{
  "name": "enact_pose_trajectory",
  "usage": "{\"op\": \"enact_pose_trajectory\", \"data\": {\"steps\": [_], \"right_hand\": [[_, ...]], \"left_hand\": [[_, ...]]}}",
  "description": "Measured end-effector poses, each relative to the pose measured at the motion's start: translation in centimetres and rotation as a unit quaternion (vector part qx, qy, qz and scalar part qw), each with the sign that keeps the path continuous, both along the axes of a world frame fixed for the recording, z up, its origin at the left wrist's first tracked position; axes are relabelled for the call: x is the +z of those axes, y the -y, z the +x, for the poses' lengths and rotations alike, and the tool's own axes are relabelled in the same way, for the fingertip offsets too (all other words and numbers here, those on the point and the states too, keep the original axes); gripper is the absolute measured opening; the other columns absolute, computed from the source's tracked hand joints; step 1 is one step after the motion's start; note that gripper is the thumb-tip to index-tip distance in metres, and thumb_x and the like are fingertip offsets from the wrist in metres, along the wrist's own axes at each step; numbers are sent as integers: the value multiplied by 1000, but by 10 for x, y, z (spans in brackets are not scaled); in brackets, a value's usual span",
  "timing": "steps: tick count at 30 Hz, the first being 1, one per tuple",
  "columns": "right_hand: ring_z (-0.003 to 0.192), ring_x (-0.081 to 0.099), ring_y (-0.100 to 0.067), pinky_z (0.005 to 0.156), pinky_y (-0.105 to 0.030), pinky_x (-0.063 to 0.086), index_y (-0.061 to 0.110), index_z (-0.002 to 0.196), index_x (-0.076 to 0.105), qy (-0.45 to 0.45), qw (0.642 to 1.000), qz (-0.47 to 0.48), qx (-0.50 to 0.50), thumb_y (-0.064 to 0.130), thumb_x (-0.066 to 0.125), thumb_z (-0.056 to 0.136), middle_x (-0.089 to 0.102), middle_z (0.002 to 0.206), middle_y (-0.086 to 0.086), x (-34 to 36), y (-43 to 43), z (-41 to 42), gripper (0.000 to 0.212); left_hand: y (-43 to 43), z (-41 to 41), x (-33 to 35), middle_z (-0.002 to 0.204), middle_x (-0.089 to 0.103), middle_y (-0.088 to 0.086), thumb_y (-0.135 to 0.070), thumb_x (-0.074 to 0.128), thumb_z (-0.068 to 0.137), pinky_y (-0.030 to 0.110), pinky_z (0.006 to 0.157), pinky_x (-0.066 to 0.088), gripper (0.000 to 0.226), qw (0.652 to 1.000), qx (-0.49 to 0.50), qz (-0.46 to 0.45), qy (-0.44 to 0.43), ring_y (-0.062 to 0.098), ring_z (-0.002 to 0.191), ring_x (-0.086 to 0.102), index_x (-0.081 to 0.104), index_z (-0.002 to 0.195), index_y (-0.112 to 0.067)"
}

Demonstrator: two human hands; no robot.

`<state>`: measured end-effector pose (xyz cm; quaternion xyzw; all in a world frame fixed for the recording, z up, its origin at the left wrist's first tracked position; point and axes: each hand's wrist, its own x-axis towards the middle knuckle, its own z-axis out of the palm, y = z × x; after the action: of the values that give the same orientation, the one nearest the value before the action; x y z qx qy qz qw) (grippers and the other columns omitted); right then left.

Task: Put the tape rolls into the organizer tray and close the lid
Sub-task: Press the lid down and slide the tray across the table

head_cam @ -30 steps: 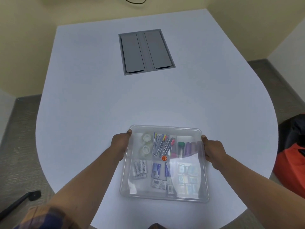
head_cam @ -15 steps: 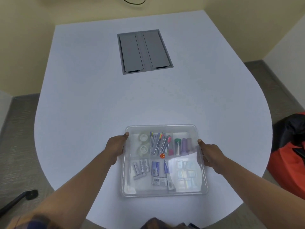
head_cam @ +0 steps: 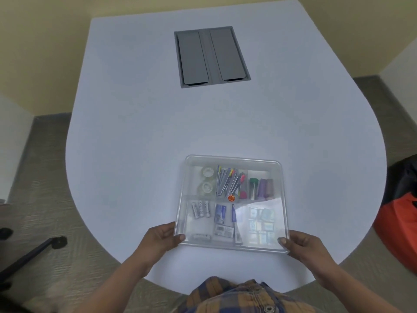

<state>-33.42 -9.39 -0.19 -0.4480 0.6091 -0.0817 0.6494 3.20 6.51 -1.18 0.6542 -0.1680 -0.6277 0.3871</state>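
The clear organizer tray [head_cam: 232,202] sits on the white tabletop [head_cam: 140,136] with its transparent lid [head_cam: 270,213] on. Both tape rolls [head_cam: 207,180] lie in the far-left compartment. The left hand [head_cam: 161,239] grips the near-left corner, the right hand [head_cam: 302,245] the near-right corner. Labels on the batteries [head_cam: 200,208] and packets inside are too blurred to read.

The organizer tray [head_cam: 232,242] and its lid [head_cam: 259,213] are seen to be made of clear, glossy plastic, with a pale glare carried on the near right of the lid. The tape rolls [head_cam: 207,180] beneath are shown as transparent, shiny film. The tabletop [head_cam: 140,136] is finished smooth and matt. A matt grey panel [head_cam: 211,55] is set into it. Woven checked cloth [head_cam: 228,294] is worn.
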Motion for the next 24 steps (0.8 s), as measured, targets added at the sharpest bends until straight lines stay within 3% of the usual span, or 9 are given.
{"op": "enact_pose_trajectory", "data": {"steps": [4, 8, 12, 14, 16, 19, 22, 24], "right_hand": [[94, 74, -12, 78, -25, 53, 18, 97, 80, -3, 999, -25, 24, 33, 80, 71, 80, 100, 1, -1, 1, -1, 30], [92, 74, -19, 77, -28, 53, 18, 96, 80, -20, 998, -49, 37, 24, 80, 78, 80, 96, 2, 0, 2, -1, 18], [81, 71, -18, 87, -46, 56, 15, 88, 79, -54, 995, -52, 73, 20, 81, 80, 80, 85, 0, 3, 9, 1, 10], [82, 72, -12, 89, -46, 57, 17, 98, 76, -82, 989, -49, 117, 26, 82, 79, 78, 89, 5, 5, 17, 3, 22], [98, 71, -12, 92, -38, 55, 22, 124, 65, -129, 975, -85, 157, 39, 82, 77, 71, 117, 7, 8, 30, 8, 53], [130, 55, -23, 105, -39, 44, 19, 149, 38, -193, 944, -191, 188, 48, 82, 73, 48, 150, 0, 16, 53, 26, 92], [152, 20, -19, 119, -38, 26, 16, 155, 23, -231, 888, -276, 284, 56, 83, 67, 26, 163, -4, 20, 79, 48, 114], [155, 0, -17, 122, -37, 18, 13, 158, 8, -279, 842, -294, 355, 63, 80, 63, 6, 168, -5, 21, 94, 61, 129]], "left_hand": [[-3, -1, -8, 115, 72, 3, -19, 77, 75, 18, 79, 53, 37, 999, 26, 4, -20, 13, 106, 66, 72, 112, -22], [-3, 1, -14, 113, 73, 4, -19, 77, 74, 19, 76, 53, 35, 999, 30, 0, -20, 12, 102, 67, 74, 109, -23], [0, 6, -8, 110, 74, 1, -27, 85, 67, 24, 69, 54, 43, 1000, -2, 13, 20, 14, 94, 69, 73, 108, -26], [10, 14, -3, 108, 74, 0, -29, 90, 59, 26, 69, 55, 53, 997, -42, 27, 58, 15, 92, 71, 71, 109, -27], [27, 22, 5, 113, 71, -3, -34, 93, 54, 27, 79, 56, 70, 987, -116, 23, 104, 17, 101, 68, 64, 117, -29], [61, 30, 17, 146, 41, -7, -42, 92, 52, 30, 105, 40, 115, 952, -185, 9, 242, 16, 132, 43, 31, 147, -22], [102, 35, 25, 161, 0, -4, -51, 89, 51, 29, 118, 12, 141, 874, -300, -42, 379, 11, 147, 5, -2, 153, -17], [123, 36, 28, 159, -18, -4, -53, 88, 49, 34, 120, 14, 149, 814, -386, -32, 433, 10, 147, -9, -16, 149, -17]]}}
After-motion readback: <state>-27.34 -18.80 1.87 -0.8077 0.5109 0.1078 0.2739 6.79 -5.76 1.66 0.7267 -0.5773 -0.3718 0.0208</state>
